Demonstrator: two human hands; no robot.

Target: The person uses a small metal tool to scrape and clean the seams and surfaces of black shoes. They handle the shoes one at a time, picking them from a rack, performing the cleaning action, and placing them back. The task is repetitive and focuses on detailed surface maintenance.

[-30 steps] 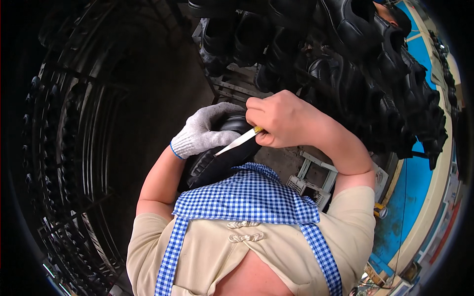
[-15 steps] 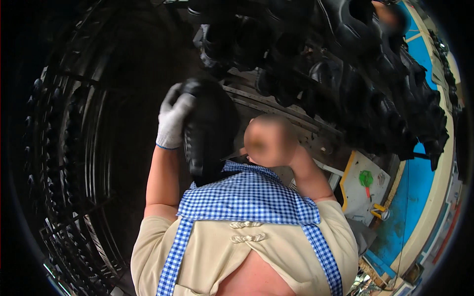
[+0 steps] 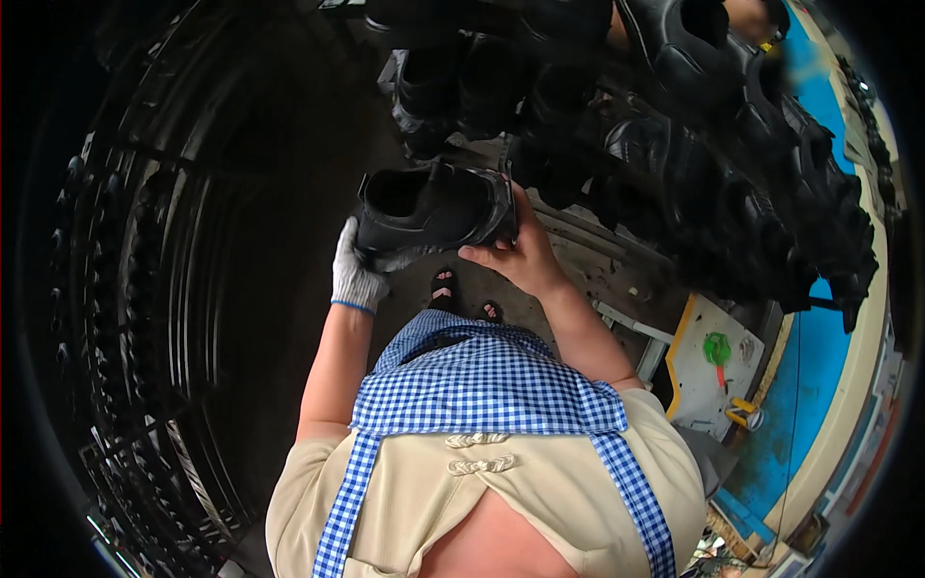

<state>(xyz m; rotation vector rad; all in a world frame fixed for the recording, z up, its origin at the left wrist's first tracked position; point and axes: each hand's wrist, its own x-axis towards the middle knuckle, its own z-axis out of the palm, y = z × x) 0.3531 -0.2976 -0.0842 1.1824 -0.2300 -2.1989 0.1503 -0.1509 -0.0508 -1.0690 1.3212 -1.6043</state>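
A black shoe is held level in front of me, its opening facing up toward the left. My left hand, in a white knit glove with a blue cuff, grips the shoe's left end from below. My bare right hand is closed round the other end, thumb along the lower edge and fingers partly hidden behind it. Just beyond the shoe hang rows of similar black shoes on a rack.
At the right stands a white board with a yellow edge, bearing a green and red item and a yellow roll. A blue surface lies past it. Dark racks with shoes line the left. Another person's arm shows at the top right.
The shoe has turned from upright, sole toward me, to lying level with its opening up. My right hand has moved forward from near my apron and now grips the shoe.
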